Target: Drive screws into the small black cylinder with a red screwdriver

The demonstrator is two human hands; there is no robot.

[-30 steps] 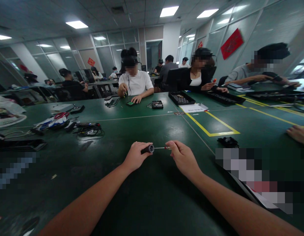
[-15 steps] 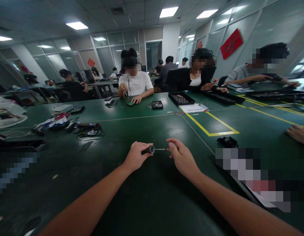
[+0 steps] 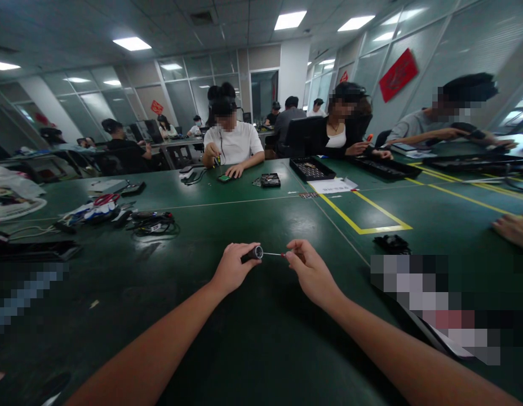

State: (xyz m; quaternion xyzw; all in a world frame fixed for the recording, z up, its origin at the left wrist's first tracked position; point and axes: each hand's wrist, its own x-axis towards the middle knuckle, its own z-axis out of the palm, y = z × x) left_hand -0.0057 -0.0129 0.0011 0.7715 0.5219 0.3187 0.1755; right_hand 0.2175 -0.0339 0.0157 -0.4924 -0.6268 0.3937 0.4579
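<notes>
My left hand is wrapped round a short black cylinder that looks like a flashlight, its round silvery-rimmed end facing right and towards me. In my right hand a thin screwdriver is pinched between thumb and fingers. Its metal shaft points left, with a red part by the fingertips. The shaft's tip meets the rim of the cylinder; whether it goes inside I cannot tell. The screwdriver's handle is mostly hidden behind my right fingers. Both hands are over the green table.
A bundle of black cables and a pile of tools lie on the left. To the right are a small black object and a blurred-out sheet. Co-workers sit across the table, with black trays; another person's hand rests at the right edge.
The cylinder has shifted slightly left and turned a little. The screwdriver has moved left with it and its shaft now slants slightly. My right thumb and fingers have shifted their grip.
</notes>
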